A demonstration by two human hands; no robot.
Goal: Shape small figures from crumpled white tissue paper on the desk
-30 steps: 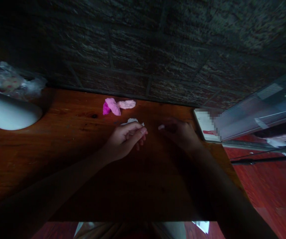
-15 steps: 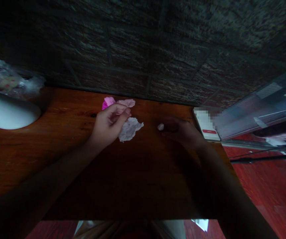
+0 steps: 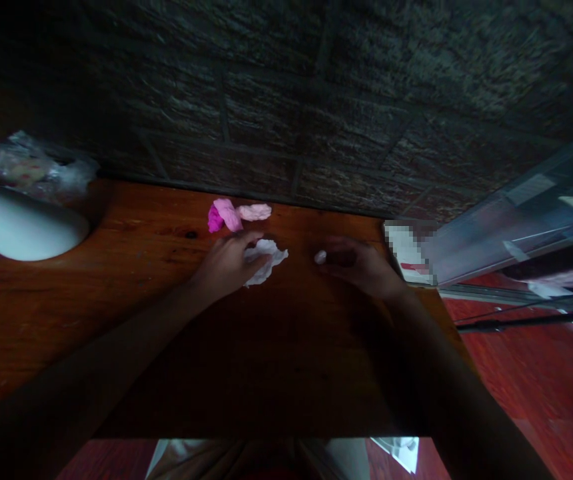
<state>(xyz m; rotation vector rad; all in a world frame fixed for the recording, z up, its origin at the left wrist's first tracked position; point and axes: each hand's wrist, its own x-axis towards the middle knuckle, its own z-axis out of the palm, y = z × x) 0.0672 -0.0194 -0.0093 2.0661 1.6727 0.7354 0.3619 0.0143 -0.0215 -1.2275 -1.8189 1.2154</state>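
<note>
Bare left hand (image 3: 229, 257) sits at the left edge of a crumpled, irregular white paper-like sheet (image 3: 270, 264) on the brown wooden tabletop (image 3: 266, 360); grip wide, thumb and fingers apart, part of the sheet showing in the gap, can't tell if they touch it. Bare right hand (image 3: 364, 267), in shadow, has a narrow grip holding a small, pale, roundish lump (image 3: 320, 257) at the fingertips, to the right of the sheet, well apart from it. Behind the left hand, near the wall: a magenta crinkled piece (image 3: 213, 219), a pink elongated crinkled piece (image 3: 227, 213) touching it, a pale pink elongated crinkled piece (image 3: 255, 212) just beside. Far left, a smooth white tapered object (image 3: 36, 230) lies in front of a crumpled clear plastic bag (image 3: 21, 167), contents unclear. Right end, a flat light rectangular slab (image 3: 406, 250), partly pixelated. Dark stone-block wall (image 3: 266, 100) behind, reddish floor (image 3: 541, 373) at lower right
</note>
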